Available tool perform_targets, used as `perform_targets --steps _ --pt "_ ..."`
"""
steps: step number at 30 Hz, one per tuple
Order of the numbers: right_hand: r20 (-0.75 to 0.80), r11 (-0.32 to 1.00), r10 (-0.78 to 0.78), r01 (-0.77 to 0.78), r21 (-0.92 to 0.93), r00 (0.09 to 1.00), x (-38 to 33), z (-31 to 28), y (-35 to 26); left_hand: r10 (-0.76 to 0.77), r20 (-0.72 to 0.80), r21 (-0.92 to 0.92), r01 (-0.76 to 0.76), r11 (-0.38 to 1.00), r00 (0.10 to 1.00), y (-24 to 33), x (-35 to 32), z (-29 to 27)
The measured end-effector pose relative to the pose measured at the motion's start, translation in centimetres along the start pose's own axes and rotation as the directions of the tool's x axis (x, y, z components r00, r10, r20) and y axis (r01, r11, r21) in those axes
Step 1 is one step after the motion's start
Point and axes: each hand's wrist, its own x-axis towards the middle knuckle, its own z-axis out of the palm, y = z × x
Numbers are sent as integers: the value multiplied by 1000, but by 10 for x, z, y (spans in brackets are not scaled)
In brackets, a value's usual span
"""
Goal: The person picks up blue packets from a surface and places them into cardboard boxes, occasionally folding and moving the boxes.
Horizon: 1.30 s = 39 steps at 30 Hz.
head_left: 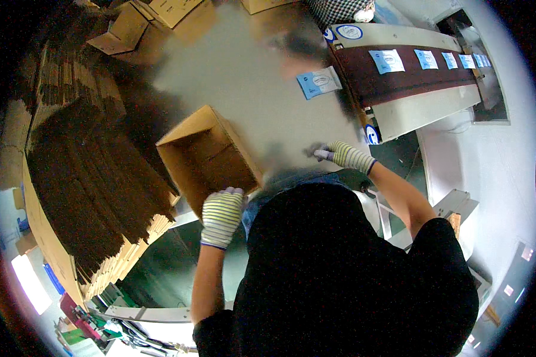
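Note:
An open cardboard box (244, 143), with nothing seen inside, stands tilted on the grey table at left of centre. My left hand (222, 215), in a striped glove with pale purple fingertips, grips its near edge with the fingers over the rim. To the right of the box, my right hand (344, 156), gloved the same way, hovers over the table by the conveyor's near corner. Its fingers are drawn together and nothing shows in them. Beyond it, a blue and white packet (319, 83) lies at the conveyor's end.
A conveyor with a dark red belt (411, 86) carries several packets (387, 61) in a row at the right. Flattened cardboard (89, 178) is stacked high on the left. More cardboard boxes (120, 30) sit at the table's far side, near a checkered cloth item (336, 11).

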Motion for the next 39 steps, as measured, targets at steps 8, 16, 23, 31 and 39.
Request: perform_targets --steps 8,16,23,31,39 --pt "-322 865 -460 499 47 828 13 32 -113 -41 -112 -56 35 998 993 33 10 11" --pt "-255 753 -646 544 -371 720 40 78 -171 -105 -113 -226 78 971 988 27 17 0" --pt "-255 770 -631 554 -317 733 46 67 -160 -80 -166 -183 49 982 983 32 27 2" --pt "-264 796 -598 522 -306 757 44 69 -164 -78 -233 -126 49 991 969 35 26 -1" --pt "-237 795 -600 537 -282 764 41 65 -168 -96 -76 -196 80 977 992 32 24 -4"
